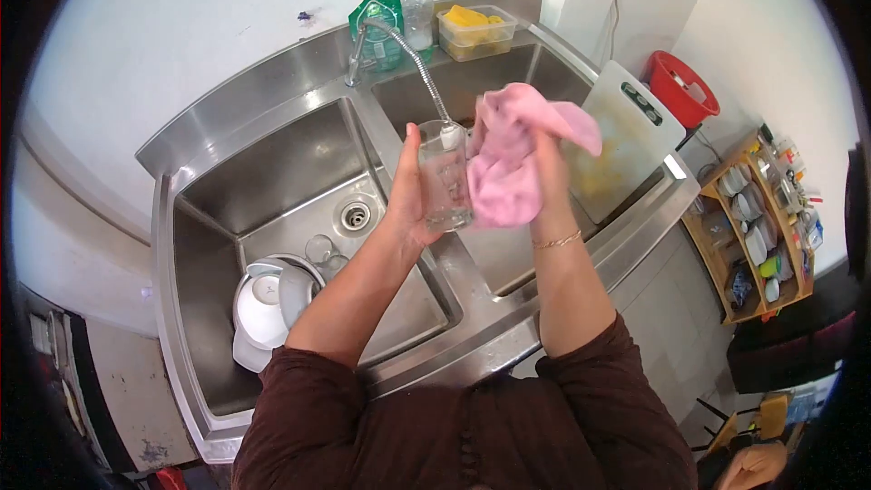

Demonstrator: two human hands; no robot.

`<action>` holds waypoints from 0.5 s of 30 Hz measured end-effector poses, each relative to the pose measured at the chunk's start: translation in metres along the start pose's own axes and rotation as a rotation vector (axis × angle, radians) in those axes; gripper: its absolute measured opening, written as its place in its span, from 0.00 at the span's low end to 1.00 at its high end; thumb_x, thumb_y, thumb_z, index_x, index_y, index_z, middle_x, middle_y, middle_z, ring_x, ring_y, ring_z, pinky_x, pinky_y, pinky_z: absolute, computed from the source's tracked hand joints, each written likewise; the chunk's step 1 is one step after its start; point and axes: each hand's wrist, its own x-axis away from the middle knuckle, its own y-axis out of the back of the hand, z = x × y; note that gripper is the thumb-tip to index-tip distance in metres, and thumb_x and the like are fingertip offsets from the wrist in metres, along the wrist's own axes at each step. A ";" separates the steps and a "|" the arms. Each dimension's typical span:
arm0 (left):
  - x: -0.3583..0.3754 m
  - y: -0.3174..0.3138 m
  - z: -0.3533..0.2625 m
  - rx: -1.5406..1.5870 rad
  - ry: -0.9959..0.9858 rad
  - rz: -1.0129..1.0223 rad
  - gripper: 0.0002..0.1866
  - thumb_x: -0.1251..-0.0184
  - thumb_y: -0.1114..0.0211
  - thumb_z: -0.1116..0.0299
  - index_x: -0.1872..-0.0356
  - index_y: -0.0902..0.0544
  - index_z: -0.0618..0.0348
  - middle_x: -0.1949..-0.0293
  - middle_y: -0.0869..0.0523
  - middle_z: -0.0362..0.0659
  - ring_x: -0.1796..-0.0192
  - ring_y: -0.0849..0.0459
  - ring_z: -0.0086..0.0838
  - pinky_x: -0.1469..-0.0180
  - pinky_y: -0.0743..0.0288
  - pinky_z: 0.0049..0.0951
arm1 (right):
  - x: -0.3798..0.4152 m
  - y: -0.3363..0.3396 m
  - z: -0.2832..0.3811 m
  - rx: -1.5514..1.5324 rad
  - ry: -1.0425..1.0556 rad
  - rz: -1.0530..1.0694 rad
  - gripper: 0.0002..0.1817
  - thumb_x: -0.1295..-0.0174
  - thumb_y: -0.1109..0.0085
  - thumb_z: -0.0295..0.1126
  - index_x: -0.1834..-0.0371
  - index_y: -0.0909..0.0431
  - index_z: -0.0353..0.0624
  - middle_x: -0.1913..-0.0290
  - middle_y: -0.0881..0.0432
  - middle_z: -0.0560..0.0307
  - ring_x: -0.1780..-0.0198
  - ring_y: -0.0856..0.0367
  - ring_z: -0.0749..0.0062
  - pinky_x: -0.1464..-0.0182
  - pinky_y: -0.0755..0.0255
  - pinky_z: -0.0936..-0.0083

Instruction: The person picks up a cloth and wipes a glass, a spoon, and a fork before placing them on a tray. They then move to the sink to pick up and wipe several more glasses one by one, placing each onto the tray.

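Observation:
A clear drinking glass (444, 183) is upright, slightly tilted, in my left hand (410, 195), whose palm and thumb press along its left side. My right hand (552, 177) grips a pink cloth (508, 163), which hangs just right of the glass and seems to touch its edge. Both hands are raised over the divider between two steel basins. Behind the glass, the flexible faucet hose (413, 53) ends near its rim. The cloth hides most of my right fingers.
White bowls (266, 295) and small glasses (319, 249) lie in the left basin (281, 172). A cutting board (626, 141) leans over the right basin. Bottles (417, 14) and a plastic box (476, 36) stand behind. Beyond are a red basin (680, 91) and a dish rack (758, 227).

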 end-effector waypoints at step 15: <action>0.020 0.013 0.030 -1.049 -0.529 0.241 0.28 0.52 0.29 0.78 0.46 0.27 0.58 0.51 0.20 0.42 0.50 0.21 0.26 0.49 0.24 0.33 | 0.004 -0.051 -0.013 2.243 -0.435 -0.384 0.20 0.60 0.32 0.43 0.64 0.19 0.43 0.74 0.22 0.40 0.70 0.23 0.49 0.63 0.28 0.69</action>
